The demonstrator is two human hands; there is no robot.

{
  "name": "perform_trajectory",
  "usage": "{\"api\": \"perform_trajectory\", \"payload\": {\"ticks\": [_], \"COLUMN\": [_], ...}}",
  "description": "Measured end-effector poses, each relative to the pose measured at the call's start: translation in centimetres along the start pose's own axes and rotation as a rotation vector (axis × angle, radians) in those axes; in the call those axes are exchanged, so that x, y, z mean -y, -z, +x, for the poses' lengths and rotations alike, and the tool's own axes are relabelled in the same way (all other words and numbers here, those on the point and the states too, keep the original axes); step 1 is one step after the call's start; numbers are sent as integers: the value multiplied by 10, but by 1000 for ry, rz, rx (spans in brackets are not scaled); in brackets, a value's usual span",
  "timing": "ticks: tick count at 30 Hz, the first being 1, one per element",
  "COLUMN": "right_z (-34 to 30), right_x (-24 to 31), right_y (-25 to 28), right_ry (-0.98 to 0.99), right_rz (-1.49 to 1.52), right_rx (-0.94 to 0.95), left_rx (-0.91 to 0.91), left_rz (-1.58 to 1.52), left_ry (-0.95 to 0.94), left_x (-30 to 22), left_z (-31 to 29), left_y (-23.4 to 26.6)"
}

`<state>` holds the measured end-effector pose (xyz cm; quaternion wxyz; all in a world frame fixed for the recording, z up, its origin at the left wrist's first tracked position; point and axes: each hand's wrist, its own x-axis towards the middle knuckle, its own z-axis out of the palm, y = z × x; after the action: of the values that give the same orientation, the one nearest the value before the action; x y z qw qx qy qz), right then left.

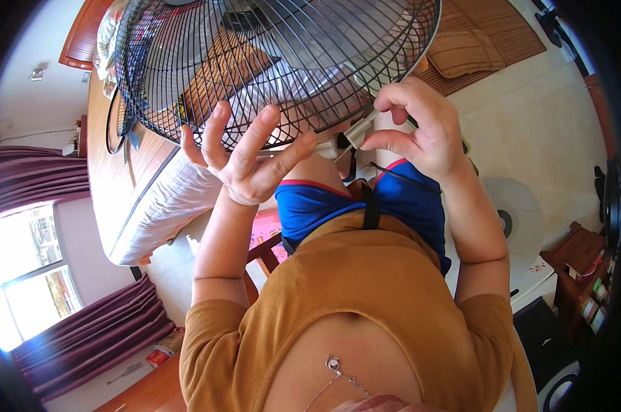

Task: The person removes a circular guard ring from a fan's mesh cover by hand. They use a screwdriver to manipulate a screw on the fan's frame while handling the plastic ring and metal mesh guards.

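Observation:
A round black wire fan guard (207, 75) stands tilted before me, with translucent grey fan blades (317, 41) inside. My left hand (249, 158) is at its lower left rim, fingers spread over the wires and thumb stretched to the right. At the lower right rim my right hand (424, 127) is bent, its thumb and forefinger curled at a pale clip-like piece (357, 133). The thumb tip appears to touch that piece; the other fingers are partly hidden. Below the rim, a thin black cord or strap (403, 177) crosses my lap.
To the left is a wooden bed edge (111, 178) with a pale plastic-wrapped mattress side (166, 199). A brown woven mat (475, 41) lies on the tiled floor ahead right. A white round base-like disc (510, 216) and a small brown wooden stand (575, 264) are at the right.

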<state>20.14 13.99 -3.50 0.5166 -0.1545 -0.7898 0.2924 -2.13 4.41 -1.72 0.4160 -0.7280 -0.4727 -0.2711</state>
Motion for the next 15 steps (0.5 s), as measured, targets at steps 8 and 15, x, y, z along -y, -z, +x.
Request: {"api": "perform_trajectory", "payload": {"ticks": [8, 15], "right_z": [1, 1], "right_x": [0, 1], "right_y": [3, 6], "right_ry": [-27, -28], "right_rz": [15, 44], "right_rx": [26, 32], "left_rx": [-19, -16], "left_rz": [-19, -66], "left_ry": [-38, -34], "left_x": [3, 3], "left_z": [-1, 0], "left_y": [0, 1]}}
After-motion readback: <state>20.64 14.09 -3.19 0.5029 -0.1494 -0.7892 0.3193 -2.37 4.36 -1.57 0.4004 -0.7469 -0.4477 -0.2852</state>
